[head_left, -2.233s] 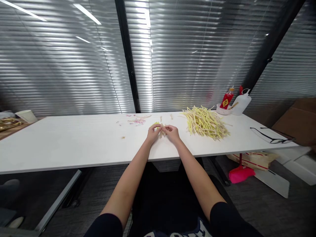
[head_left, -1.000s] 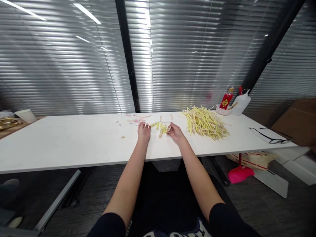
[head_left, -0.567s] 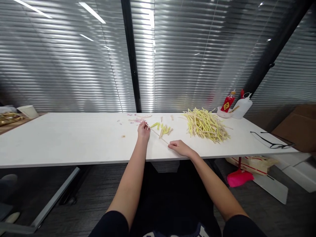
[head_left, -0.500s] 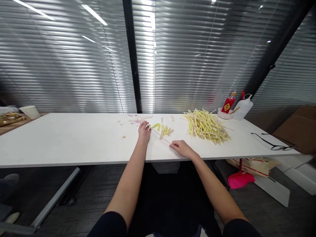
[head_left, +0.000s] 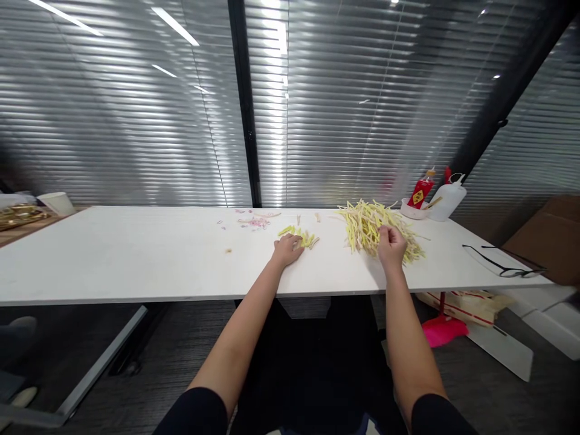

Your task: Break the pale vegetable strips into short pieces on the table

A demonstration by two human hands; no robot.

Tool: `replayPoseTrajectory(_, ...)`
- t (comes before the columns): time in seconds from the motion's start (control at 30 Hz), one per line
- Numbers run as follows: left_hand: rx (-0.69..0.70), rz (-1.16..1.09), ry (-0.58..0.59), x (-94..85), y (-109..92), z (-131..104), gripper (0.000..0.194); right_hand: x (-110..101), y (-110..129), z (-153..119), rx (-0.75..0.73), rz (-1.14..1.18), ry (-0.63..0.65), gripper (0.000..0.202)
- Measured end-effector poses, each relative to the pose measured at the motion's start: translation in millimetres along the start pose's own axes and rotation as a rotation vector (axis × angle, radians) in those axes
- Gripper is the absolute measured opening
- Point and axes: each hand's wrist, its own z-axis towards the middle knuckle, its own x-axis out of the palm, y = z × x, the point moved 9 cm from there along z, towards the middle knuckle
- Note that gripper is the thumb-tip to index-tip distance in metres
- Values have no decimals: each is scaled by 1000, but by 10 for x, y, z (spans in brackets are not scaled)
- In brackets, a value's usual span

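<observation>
My left hand (head_left: 289, 250) rests on the table at the middle, fingers spread over a row of short yellow bundles (head_left: 306, 239). Some of those bundles are hidden under its fingertips. To the right, my right hand (head_left: 392, 244) is closed in a pinch over the front of a loose heap of long, thin, pale yellow strips (head_left: 362, 225). What lies between its fingers, if anything, does not show. Behind my left hand, a scatter of small pinkish rings (head_left: 257, 223) lies on the white tabletop, with a pale strip (head_left: 268, 215) beside it.
At the back right stand a red bottle (head_left: 421, 190) in a shallow pink bowl (head_left: 411, 210) and a white squeeze bottle (head_left: 446, 199). Black-framed glasses (head_left: 510, 266) lie near the right end. A paper cup (head_left: 57, 204) stands far left. Blinds (head_left: 335, 121) rise behind the table (head_left: 136, 260).
My right hand has moved right, from the thin strip to the heap. My left hand has let go of that strip and come down toward me, onto the short bundles.
</observation>
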Motion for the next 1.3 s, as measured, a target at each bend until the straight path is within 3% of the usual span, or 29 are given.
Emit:
replayPoseTrajectory(0.13,-92,37,-1,14,148,25,33,-100,-118,197,-34,-32,-72,45)
replayPoseTrajectory(0.3,-111,-101,-248,-188,274,31,36,-159,-186,369,-70,-178,-143,47)
replayPoseTrajectory(0.43,-201,-172,-344,-269,358,-21,38,-12,-251,338,-47,-527,2,41)
replayPoseTrajectory(0.53,-192,-57,-263,-213,251,-29,43,92,-193,164,-35,-749,67,40)
replayPoseTrajectory(0.63,-56,40,-79,-40,28,-11,39,147,49,-37,-59,-805,-14,44)
replayPoseTrajectory(0.77,11,0,28,97,-67,6,28,575,308,-237,-112,-715,128,42)
replayPoseTrajectory(0.9,-45,-158,-53,60,54,45,13,1281,429,-547,-228,-613,446,36)
replayPoseTrajectory(1.0,-59,-202,-117,12,132,53,16,1678,439,-853,-287,-555,639,32)
replayPoseTrajectory(1.1,-60,-148,-130,-14,155,53,16,1863,399,-1079,-318,-532,777,27)
replayPoseTrajectory(1.17,-61,-91,-136,-37,140,57,4,1886,368,-1141,-329,-521,820,26)
replayPoseTrajectory(1.3,-111,82,-148,-64,111,84,21,1852,316,-1125,-308,-510,810,25)
